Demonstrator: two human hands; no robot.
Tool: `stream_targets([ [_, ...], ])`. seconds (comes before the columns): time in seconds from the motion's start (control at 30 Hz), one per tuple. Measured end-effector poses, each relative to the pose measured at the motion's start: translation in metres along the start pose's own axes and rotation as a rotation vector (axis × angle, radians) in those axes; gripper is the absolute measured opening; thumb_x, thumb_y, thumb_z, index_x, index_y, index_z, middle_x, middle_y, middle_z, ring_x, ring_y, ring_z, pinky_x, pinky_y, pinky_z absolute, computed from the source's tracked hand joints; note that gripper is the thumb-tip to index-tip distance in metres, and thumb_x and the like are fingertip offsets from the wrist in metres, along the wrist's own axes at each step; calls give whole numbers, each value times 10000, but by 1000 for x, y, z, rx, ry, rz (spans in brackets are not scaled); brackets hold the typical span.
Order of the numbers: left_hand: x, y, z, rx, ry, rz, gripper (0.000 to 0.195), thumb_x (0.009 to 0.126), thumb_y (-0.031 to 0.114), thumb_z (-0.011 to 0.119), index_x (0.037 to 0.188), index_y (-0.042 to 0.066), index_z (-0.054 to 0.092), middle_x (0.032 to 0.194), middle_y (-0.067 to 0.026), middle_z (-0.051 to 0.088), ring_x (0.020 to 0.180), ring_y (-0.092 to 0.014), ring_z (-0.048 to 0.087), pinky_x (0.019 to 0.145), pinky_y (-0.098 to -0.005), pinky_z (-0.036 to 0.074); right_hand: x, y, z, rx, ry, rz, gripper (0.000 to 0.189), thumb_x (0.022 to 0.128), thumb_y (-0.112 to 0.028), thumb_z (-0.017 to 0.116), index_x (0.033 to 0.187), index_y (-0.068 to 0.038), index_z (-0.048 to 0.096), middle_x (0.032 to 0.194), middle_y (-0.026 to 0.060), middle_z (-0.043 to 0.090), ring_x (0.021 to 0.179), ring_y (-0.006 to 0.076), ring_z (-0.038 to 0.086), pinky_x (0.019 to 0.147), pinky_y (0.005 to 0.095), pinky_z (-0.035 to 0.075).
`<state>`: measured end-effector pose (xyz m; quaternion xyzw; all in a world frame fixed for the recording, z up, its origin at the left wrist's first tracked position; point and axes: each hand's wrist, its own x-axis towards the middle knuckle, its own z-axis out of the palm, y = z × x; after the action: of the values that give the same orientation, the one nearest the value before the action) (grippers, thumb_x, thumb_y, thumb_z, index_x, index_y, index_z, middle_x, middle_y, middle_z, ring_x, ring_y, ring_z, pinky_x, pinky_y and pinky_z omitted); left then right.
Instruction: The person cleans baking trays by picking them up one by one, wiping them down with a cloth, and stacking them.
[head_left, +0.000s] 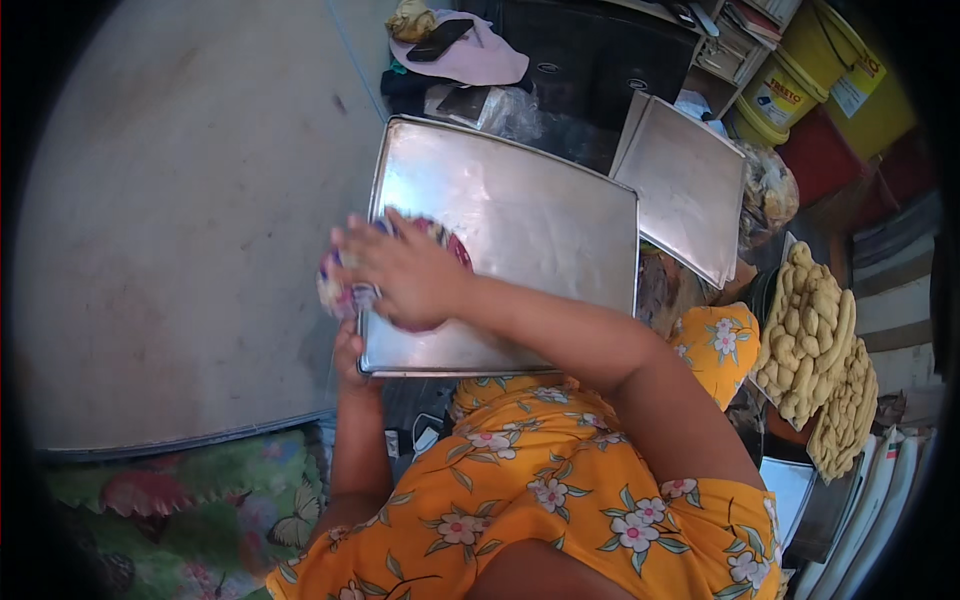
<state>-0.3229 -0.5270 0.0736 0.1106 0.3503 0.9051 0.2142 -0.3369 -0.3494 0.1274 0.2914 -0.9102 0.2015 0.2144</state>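
Observation:
A rectangular metal baking tray lies tilted across my lap. My left hand grips its near left corner, the thumb on the rim and the fingers hidden beneath. Spread flat, my right hand presses a bunched, multicoloured patterned cloth against the tray's left part. Some of the cloth hangs over the left rim, and both the hand and the cloth are slightly blurred.
More metal trays lean beyond the right edge. Braided dough pieces cover trays at the right. Yellow buckets stand at the upper right. A pale flat surface fills the left. A phone rests on pink fabric.

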Motion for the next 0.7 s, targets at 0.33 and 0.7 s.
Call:
stream_targets([
  [0.33,-13,3,-23,285,-34,-44,926,599,145,619,1447,-19,285,1267,-196,522,1131,-300,556,985,-399,441,-85,186,-8,-149,301,847,483,887,-381,529,1341,-218,517,1515,166,299,1413,315,258,1116,578,166],
  [0.7,-27,-37,-91,62,78,-130,881,638,50,550,1472,34,266,1310,-190,498,1174,-333,530,1033,-440,416,-255,121,-43,-344,231,1044,579,839,-205,547,1408,-182,439,1496,158,328,1363,359,308,1118,485,222],
])
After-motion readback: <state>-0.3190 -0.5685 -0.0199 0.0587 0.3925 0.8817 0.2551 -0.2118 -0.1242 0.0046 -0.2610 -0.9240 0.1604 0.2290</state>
